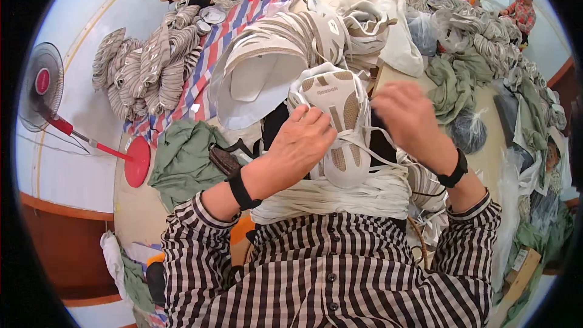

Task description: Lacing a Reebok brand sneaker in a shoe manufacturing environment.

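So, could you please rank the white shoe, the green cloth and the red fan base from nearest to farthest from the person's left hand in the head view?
1. The white shoe: the left hand grips it, sole up, just to its right.
2. The green cloth: lying to the hand's left.
3. The red fan base: farther left, past the cloth, on the floor.

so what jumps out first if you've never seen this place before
Dead centre, the left hand grips a white and beige shoe turned sole up, while the blurred right hand works its white laces. Behind it rises a heap of similar shoes, with more rows on a striped mat at upper left. A red standing fan lies at far left.
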`<action>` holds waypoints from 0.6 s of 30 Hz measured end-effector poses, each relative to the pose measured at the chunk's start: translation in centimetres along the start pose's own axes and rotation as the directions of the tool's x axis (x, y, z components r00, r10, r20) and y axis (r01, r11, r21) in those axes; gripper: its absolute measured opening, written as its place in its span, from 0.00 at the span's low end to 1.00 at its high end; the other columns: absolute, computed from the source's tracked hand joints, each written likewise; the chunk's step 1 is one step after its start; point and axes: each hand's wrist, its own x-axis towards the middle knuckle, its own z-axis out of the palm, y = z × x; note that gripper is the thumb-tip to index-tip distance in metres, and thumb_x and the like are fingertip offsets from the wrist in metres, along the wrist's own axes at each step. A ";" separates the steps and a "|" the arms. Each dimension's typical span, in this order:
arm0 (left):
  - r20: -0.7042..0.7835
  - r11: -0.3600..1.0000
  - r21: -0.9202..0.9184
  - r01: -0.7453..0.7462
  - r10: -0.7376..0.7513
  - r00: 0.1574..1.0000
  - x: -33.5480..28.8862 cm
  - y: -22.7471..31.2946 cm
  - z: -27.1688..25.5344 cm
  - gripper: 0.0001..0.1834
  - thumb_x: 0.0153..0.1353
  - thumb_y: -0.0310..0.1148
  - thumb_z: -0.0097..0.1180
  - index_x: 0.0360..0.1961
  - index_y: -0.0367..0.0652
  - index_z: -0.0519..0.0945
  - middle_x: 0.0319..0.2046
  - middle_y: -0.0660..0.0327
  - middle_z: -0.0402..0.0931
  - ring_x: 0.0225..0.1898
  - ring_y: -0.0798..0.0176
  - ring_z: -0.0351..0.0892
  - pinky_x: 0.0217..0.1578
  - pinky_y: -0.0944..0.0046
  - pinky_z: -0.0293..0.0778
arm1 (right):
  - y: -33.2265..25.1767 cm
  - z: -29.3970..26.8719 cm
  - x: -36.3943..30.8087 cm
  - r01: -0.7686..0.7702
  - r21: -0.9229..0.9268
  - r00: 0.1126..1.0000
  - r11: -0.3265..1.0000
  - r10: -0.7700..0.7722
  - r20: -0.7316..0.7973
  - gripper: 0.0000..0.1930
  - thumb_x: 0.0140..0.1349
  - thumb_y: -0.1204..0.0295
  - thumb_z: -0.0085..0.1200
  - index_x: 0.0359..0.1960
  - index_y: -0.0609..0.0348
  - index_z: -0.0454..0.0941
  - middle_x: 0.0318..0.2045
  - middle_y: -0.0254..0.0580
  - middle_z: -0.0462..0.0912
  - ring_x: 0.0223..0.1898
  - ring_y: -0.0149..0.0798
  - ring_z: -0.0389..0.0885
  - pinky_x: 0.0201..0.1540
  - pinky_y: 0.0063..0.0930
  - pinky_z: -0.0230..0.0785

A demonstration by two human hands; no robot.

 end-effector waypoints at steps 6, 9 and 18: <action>0.093 0.997 0.032 -0.066 0.063 0.994 1.0 -0.6 0.3 0.05 0.46 0.30 0.53 0.24 0.41 0.75 0.27 0.58 0.71 0.36 0.58 0.71 0.41 0.62 0.67 | -0.8 0.9 2.4 0.456 -0.143 0.852 0.879 -0.384 0.357 0.08 0.49 0.73 0.50 0.33 0.56 0.70 0.37 0.38 0.73 0.49 0.40 0.72 0.63 0.44 0.57; 0.104 0.995 0.039 -0.089 0.084 0.991 1.0 -0.9 0.2 0.04 0.46 0.31 0.53 0.22 0.42 0.75 0.27 0.57 0.73 0.36 0.58 0.72 0.40 0.61 0.67 | -0.4 0.5 3.2 0.509 -0.068 0.793 0.858 -0.437 0.424 0.04 0.49 0.72 0.51 0.27 0.55 0.70 0.30 0.36 0.69 0.42 0.39 0.72 0.61 0.42 0.58; 0.165 0.989 0.083 -0.125 0.110 0.980 1.2 -0.9 1.0 0.04 0.46 0.31 0.54 0.22 0.44 0.79 0.28 0.58 0.74 0.38 0.57 0.71 0.42 0.60 0.65 | -0.1 0.3 4.7 0.570 0.078 0.621 0.818 -0.491 0.611 0.04 0.46 0.70 0.55 0.21 0.55 0.76 0.30 0.37 0.74 0.39 0.40 0.74 0.43 0.33 0.68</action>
